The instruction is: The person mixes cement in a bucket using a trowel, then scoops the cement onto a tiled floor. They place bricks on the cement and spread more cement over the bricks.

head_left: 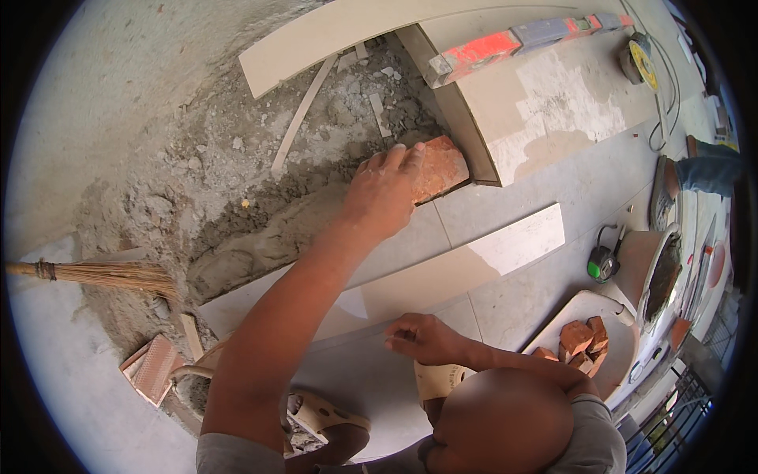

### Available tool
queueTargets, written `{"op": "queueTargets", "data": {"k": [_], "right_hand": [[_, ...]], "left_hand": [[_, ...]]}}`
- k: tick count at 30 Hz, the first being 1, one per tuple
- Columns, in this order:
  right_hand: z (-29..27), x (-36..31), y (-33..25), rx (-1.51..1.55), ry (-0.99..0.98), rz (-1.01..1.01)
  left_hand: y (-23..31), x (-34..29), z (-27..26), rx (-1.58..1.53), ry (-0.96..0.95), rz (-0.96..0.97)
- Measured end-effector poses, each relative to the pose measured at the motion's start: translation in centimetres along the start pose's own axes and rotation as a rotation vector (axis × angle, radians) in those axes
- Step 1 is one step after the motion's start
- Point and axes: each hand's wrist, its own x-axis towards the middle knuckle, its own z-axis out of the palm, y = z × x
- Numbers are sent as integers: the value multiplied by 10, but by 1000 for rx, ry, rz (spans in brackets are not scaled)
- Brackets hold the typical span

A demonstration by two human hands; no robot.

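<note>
My left hand point(384, 186) reaches forward, its fingers over the near left part of a red brick point(440, 170). The brick lies at the right end of a wet mortar bed point(276, 229), close to the end of a tiled step point(474, 130). My palm hides part of it. Nearer to me, my right hand point(426, 338) hovers above the grey floor tiles with its fingers curled in and nothing visible in them. Between the hands and the mortar a long beige tile strip point(442, 272) lies on the floor.
A red spirit level point(513, 47) and an angle grinder point(641, 63) rest on the step. At right are a tape measure point(604, 257), a bucket point(639, 265) and a tray point(624, 355) with broken bricks point(580, 340). A straw broom point(110, 274) lies left. Another person's leg point(703, 170) shows far right.
</note>
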Motion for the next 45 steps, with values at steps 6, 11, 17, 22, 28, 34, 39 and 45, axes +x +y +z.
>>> {"op": "queueTargets", "data": {"k": [6,11,17,22,28,34,39,45], "right_hand": [[-1,0,-4,3,16,6],[-4,-1,-8,-82,-94,92],[-3,-6,-5,-180,-92,94],[-7,-9,-6,-180,-52,51],[-15,-26,-9,-138,24,146],[-10,-40,-13,-169,88,142],[-11,-79,16,-220,258,67],[-57,-213,49,-468,1059,128]], "left_hand": [[1,0,0,-1,-43,-31],[5,-1,-9,6,-34,-38],[-5,-6,0,-159,74,-22],[3,-4,2,-101,59,-26],[6,-4,9,9,57,-47],[3,-3,1,55,-19,-75],[12,-18,-1,171,42,-67],[-78,-101,-54,251,92,-60]]}}
